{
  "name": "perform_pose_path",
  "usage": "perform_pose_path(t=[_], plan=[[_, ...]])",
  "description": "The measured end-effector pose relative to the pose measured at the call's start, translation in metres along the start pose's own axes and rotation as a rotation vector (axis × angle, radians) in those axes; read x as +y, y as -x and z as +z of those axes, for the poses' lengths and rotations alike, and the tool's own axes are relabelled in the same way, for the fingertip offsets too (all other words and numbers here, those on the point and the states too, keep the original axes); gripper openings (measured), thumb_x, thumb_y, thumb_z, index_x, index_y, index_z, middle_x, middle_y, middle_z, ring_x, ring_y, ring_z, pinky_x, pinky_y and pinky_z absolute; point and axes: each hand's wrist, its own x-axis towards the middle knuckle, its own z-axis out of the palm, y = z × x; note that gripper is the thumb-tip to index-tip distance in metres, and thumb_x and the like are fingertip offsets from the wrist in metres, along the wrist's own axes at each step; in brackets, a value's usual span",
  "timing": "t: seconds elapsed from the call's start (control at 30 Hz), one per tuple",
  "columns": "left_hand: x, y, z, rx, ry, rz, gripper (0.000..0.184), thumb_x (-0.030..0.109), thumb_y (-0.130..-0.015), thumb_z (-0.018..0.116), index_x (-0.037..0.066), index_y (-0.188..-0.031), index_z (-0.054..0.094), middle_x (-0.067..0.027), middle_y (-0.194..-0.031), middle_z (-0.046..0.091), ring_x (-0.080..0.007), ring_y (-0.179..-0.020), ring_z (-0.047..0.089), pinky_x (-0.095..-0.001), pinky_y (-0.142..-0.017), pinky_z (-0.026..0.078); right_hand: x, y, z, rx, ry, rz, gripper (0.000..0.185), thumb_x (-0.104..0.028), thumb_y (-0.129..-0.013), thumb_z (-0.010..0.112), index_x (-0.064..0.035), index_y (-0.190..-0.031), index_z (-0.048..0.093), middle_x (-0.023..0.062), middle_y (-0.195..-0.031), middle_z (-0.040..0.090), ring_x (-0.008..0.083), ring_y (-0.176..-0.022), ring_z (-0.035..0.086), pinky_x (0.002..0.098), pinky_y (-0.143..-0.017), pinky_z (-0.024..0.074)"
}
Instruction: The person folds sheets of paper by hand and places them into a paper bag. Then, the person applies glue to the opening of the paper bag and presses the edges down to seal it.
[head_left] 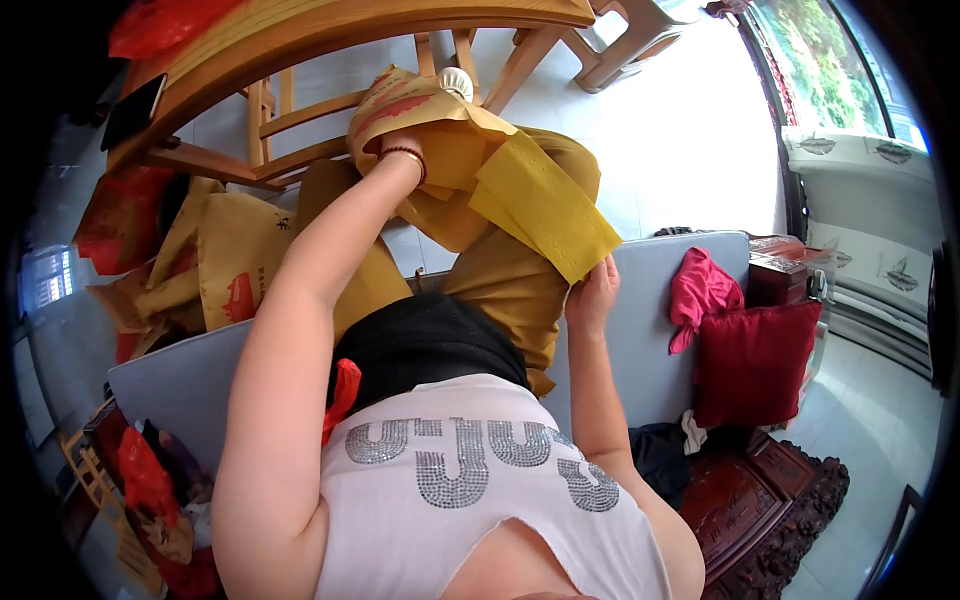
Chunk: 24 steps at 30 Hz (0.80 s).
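My right hand (594,292) pinches the near corner of a yellow sheet of paper (548,205), which looks folded or stacked and lies slanted over my right thigh. The sheet's far end reaches the mouth of a brown paper bag (440,120) held between my knees. My left hand (403,142) is pushed into that bag up to the wrist, where a red bead bracelet and a bangle show. Its fingers are hidden inside, so I cannot tell what they hold. Red print marks the bag's side.
More brown paper bags (235,255) with red print lean at the left. A wooden table (350,25) stands ahead, a dark phone (133,110) at its edge. I sit on a grey-blue cushion (640,330); a red pillow (757,362) and pink cloth (702,295) lie at right.
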Motion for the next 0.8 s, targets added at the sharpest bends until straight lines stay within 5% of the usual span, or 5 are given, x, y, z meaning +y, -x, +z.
perform_pose_path(t=[0.23,0.33,0.47,0.53,0.8], plan=[[-0.006,0.001,-0.015,0.207,0.211,-0.018,0.025,0.016,-0.085,0.043,0.005,-0.098,0.062,-0.0157,-0.097,0.062,-0.0264,-0.089,0.061,-0.0367,-0.072,0.049,0.001,0.005,0.007,-0.022,0.17,-0.107,0.018,-0.012,-0.089,0.051,0.003,-0.096,0.059,0.0015,-0.091,0.059,0.0059,-0.08,0.053,0.0195,-0.069,0.0425],[0.01,0.059,-0.116,-0.187,0.345,0.237,0.043,0.046,-0.079,0.053,0.004,-0.084,0.06,-0.0151,-0.078,0.064,-0.0304,-0.074,0.063,-0.0418,-0.061,0.049,0.01,-0.002,-0.003,-0.042,0.367,-0.198,0.015,-0.009,-0.085,0.054,0.0023,-0.094,0.059,0.0003,-0.086,0.056,0.0078,-0.076,0.052,0.0212,-0.068,0.042],[0.053,0.115,-0.147,-0.189,0.938,0.479,0.06,0.061,-0.071,0.056,0.002,-0.085,0.054,-0.0156,-0.08,0.062,-0.0312,-0.073,0.061,-0.0408,-0.062,0.047,-0.001,-0.002,0.015,-0.064,0.723,-0.353,0.012,-0.006,-0.08,0.059,0.0003,-0.091,0.06,0.003,-0.079,0.053,0.0112,-0.071,0.05,0.0234,-0.065,0.0412],[0.073,0.125,-0.15,-0.137,0.89,0.477,0.045,0.048,-0.072,0.062,0.005,-0.081,0.052,-0.013,-0.079,0.06,-0.0312,-0.07,0.06,-0.0393,-0.063,0.048,-0.01,0.002,0.03,-0.07,0.81,-0.448,0.013,-0.006,-0.078,0.061,-0.0003,-0.089,0.06,0.0048,-0.078,0.052,0.0125,-0.07,0.049,0.0243,-0.063,0.0409],[0.055,0.113,-0.131,-0.123,0.916,0.461,0.017,0.021,-0.077,0.05,0.005,-0.081,0.055,-0.0156,-0.077,0.061,-0.0349,-0.07,0.06,-0.0428,-0.061,0.048,-0.002,0.003,0.01,-0.085,0.663,-0.299,0.014,-0.008,-0.083,0.058,0.0008,-0.092,0.06,0.0015,-0.083,0.055,0.0091,-0.072,0.048,0.0226,-0.065,0.0398]])
